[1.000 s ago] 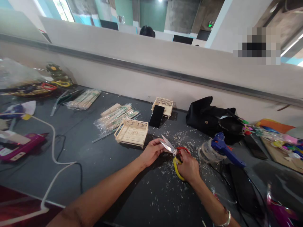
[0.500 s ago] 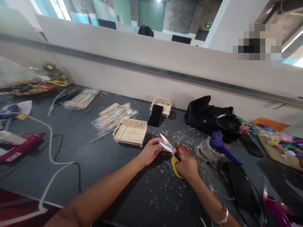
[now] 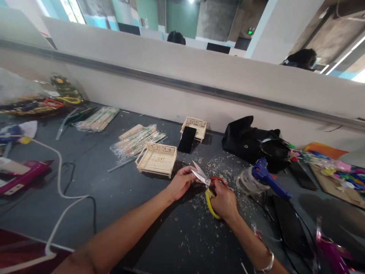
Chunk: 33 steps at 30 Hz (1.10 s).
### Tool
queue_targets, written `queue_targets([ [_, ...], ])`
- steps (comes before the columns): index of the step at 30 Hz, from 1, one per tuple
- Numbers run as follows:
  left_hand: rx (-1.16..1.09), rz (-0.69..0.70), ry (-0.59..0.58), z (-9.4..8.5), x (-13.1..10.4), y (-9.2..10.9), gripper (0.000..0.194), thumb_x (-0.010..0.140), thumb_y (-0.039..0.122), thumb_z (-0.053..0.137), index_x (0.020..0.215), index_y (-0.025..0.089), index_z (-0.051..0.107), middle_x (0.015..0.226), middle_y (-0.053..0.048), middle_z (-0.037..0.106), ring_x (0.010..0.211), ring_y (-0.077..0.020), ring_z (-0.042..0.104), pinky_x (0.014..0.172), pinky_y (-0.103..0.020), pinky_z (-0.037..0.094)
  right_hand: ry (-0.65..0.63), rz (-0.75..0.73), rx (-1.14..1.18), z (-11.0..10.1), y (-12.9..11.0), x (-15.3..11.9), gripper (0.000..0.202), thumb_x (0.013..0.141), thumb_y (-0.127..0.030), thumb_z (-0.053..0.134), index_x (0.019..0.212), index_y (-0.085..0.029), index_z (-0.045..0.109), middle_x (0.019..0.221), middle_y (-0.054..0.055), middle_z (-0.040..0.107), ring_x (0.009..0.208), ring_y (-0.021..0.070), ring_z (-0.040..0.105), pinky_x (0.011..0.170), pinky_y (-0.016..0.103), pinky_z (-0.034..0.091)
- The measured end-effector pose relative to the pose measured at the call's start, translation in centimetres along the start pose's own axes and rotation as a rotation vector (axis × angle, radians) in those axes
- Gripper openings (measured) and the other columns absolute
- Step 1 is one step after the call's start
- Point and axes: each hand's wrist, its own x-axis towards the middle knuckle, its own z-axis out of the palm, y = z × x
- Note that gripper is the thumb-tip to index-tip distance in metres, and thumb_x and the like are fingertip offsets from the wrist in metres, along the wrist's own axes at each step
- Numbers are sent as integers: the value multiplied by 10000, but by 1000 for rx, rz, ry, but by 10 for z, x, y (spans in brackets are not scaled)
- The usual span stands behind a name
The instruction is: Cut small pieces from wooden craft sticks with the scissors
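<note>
My right hand (image 3: 224,199) is wrapped round the handles of a pair of scissors (image 3: 202,177), one handle red and one yellow. The blades are parted and point up and left. At the blade tips, my left hand (image 3: 181,183) is closed in a pinch, and what it holds is too small to make out. A little wooden bench-like model (image 3: 157,160) stands left of my left hand. Behind, a black phone (image 3: 187,139) leans on a second small wooden model (image 3: 199,127). Small pale clippings (image 3: 216,166) are scattered around the scissors.
Packed wooden sticks (image 3: 138,140), a white cable (image 3: 59,171) and a magenta glue gun (image 3: 25,177) lie left. On the right are a black bag (image 3: 253,140), a clear jar (image 3: 251,180) with a blue glue gun (image 3: 270,180), and dark cables. A low partition (image 3: 171,83) runs behind.
My right hand and the scissors have shifted very slightly left. The scissor blades remain parted, and my left hand stays nearly where it was.
</note>
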Motion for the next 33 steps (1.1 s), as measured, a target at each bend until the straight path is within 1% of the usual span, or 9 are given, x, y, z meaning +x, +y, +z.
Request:
queue_targets([
  [5, 2, -3, 10, -1, 0, -1, 305, 469, 239, 867, 636, 121, 639, 588, 13, 625, 563, -89, 553, 585, -219, 423, -10, 34, 4, 0, -1, 0, 135, 611, -149, 568, 723, -220, 542, 605, -31, 593, 519, 114, 504, 509, 209, 228],
  [9, 28, 0, 25, -3, 1, -2, 283, 489, 245, 859, 600, 123, 629, 596, 11, 628, 568, -83, 544, 600, -217, 418, -14, 50, -12, 1, 0, -1, 95, 623, -155, 570, 692, -215, 545, 590, -26, 588, 518, 117, 505, 506, 209, 225],
  [14, 86, 18, -30, -1, -1, -1, 272, 537, 297, 838, 606, 123, 641, 605, -8, 629, 595, -100, 545, 599, -229, 402, 8, 90, -39, 1, 4, 2, 87, 640, -175, 584, 716, -216, 570, 554, -33, 554, 494, 114, 475, 496, 218, 197],
  [18, 82, -5, -35, 1, -2, 2, 265, 555, 307, 827, 618, 123, 647, 623, -21, 626, 638, -123, 564, 606, -238, 397, 40, 127, -18, 0, 8, 4, 104, 652, -174, 585, 747, -216, 581, 585, -28, 568, 506, 115, 475, 500, 220, 197],
  [21, 72, -8, -50, 1, -2, 2, 256, 581, 310, 812, 606, 122, 641, 621, -24, 620, 632, -120, 557, 610, -238, 395, 36, 106, -2, 1, 9, 3, 119, 652, -163, 573, 758, -216, 584, 596, -28, 567, 509, 113, 473, 505, 219, 206],
  [23, 66, -1, -67, 0, -2, 1, 253, 594, 314, 803, 602, 122, 639, 612, -25, 621, 616, -115, 549, 610, -238, 395, 22, 83, -15, 1, 8, 3, 125, 646, -162, 568, 757, -217, 584, 568, -38, 541, 495, 110, 457, 500, 221, 200],
  [27, 38, 16, -59, 0, -1, 0, 239, 557, 292, 820, 623, 135, 652, 600, -9, 625, 583, -111, 541, 597, -239, 400, 20, 7, -40, 0, 6, 2, 123, 626, -168, 564, 739, -217, 574, 532, -46, 498, 491, 108, 441, 495, 220, 197],
  [30, 26, 20, -46, 0, -2, -1, 234, 532, 272, 828, 637, 144, 663, 597, 1, 628, 561, -110, 541, 587, -240, 399, 40, -39, -42, 0, 6, 2, 125, 624, -175, 558, 741, -216, 571, 546, -39, 508, 506, 112, 454, 498, 219, 206],
  [33, 19, 20, -45, 0, -2, -1, 242, 519, 271, 834, 632, 144, 662, 592, 1, 627, 558, -114, 543, 588, -245, 402, 50, -46, -43, 1, 7, 2, 125, 633, -179, 549, 750, -217, 569, 552, -34, 516, 514, 118, 463, 494, 220, 207],
])
